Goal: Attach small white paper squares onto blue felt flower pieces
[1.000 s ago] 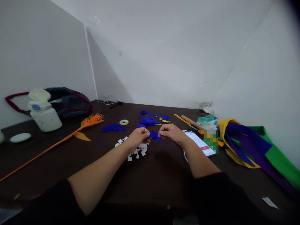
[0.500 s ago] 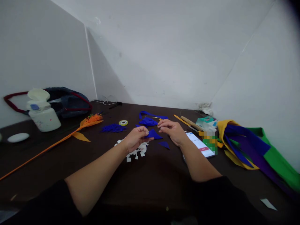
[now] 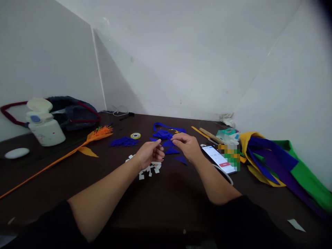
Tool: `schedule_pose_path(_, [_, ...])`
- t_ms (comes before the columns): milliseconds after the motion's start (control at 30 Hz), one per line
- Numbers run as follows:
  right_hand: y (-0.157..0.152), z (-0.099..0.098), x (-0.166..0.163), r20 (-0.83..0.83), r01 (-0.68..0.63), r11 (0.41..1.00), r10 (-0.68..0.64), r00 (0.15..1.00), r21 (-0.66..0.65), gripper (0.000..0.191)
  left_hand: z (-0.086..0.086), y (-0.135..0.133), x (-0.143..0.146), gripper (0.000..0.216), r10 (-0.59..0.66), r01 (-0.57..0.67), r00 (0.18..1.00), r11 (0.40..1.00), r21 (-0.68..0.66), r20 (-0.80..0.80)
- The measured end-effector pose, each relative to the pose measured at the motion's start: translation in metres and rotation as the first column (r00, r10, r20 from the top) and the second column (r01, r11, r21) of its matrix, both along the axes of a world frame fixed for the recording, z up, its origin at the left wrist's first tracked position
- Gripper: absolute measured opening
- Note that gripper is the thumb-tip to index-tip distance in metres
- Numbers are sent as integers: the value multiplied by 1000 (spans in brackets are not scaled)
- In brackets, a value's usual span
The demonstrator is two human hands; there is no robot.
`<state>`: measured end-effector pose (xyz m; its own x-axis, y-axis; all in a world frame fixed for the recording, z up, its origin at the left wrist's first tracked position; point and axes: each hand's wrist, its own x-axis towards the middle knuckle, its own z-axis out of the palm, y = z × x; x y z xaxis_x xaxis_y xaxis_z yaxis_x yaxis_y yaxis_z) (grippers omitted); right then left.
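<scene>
Left fingers that had pinched a blue scrap half a second earlier had let go: a blue triangle (image 3: 172, 151) lay flat on the surface (image 3: 168, 193) just beside the fingertips of the left hand (image 3: 150, 155), whose thumb stood apart from the half-curled fingers. Facing it, the right hand (image 3: 188, 147) had its thumb and forefinger drawn narrow against a further blue piece (image 3: 168, 142); I could not tell whether they gripped it or only covered its edge. A narrow gap parted the two hands, and the blue triangle sat in its lower part, with a smaller blue offcut (image 3: 181, 159) nearer the person, below the right hand and apart from it.

Room to move was tightest ahead, where a folded blue bundle (image 3: 162, 134) lay just beyond the fingertips. To the left, white paper bits (image 3: 149, 170) were heaped under and around the left hand, with a blue fringe pile (image 3: 126, 141) and a round spool (image 3: 135, 135) farther off. On the right, a phone (image 3: 220, 159) lay close to the right forearm, a pale loop (image 3: 225, 174) showing at its near edge, while coloured strips (image 3: 261, 157) spread well apart from the hand toward the right wall. Dark surface stretched between the forearms down to the near edge. An orange flower (image 3: 102, 132) lay well to the left, its long stem running out past the left edge of view.
</scene>
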<state>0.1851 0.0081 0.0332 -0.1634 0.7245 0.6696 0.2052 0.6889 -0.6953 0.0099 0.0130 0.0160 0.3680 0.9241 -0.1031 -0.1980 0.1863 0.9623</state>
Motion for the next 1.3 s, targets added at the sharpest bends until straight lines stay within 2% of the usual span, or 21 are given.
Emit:
schedule_pose_path(67, [-1, 0, -2, 123, 26, 989, -44, 991, 143, 10, 4, -4, 0, 46, -88, 91, 995, 992, -85, 39])
schedule_pose_path(133, [-2, -2, -5, 228, 1, 971, -57, 972, 240, 12, 8, -7, 1, 50, -135, 148, 985, 982, -116, 108])
schedule_pose_path(200, [-4, -3, -8, 297, -35, 957, -54, 953, 288, 13, 8, -9, 3, 41, -113, 131, 978, 987, -94, 174])
schedule_pose_path(300, [-6, -3, -9, 355, -75, 948, -42, 934, 310, 15, 5, -7, 3, 18, -41, 44, 972, 999, -10, 233])
schedule_pose_path(400, [-9, 0, -7, 301, -71, 952, -22, 953, 297, 15, 2, -5, 3, 12, 7, -24, 960, 998, 59, 278])
schedule_pose_path(500, [-12, 5, -2, 138, 29, 976, -60, 989, 214, 13, 3, -5, 3, 12, 35, -72, 947, 992, 105, 319])
schedule_pose_path(633, [-13, 5, -3, 12, 104, 987, -106, 994, 119, 14, 9, -9, 6, 15, 100, -140, 943, 985, 104, 317])
schedule_pose_path(733, [-14, 2, -9, -40, 98, 991, -95, 995, 86, 16, 9, -10, 7, 18, 145, -186, 939, 977, 105, 311])
schedule_pose_path(900, [-14, -8, -23, -44, 46, 995, -43, 998, 90, 14, 5, -8, 9, 22, 198, -252, 932, 956, 149, 302])
schedule_pose_path(1100, [-10, -16, -30, -86, 101, 992, -107, 991, -69, 10, 3, -9, 15, 21, 189, -256, 933, 946, 197, 306])
schedule_pose_path(1300, [-12, -10, -29, -5, 147, 987, -147, 989, 59, 4, 3, -11, 17, 20, 170, -244, 930, 948, 204, 325])
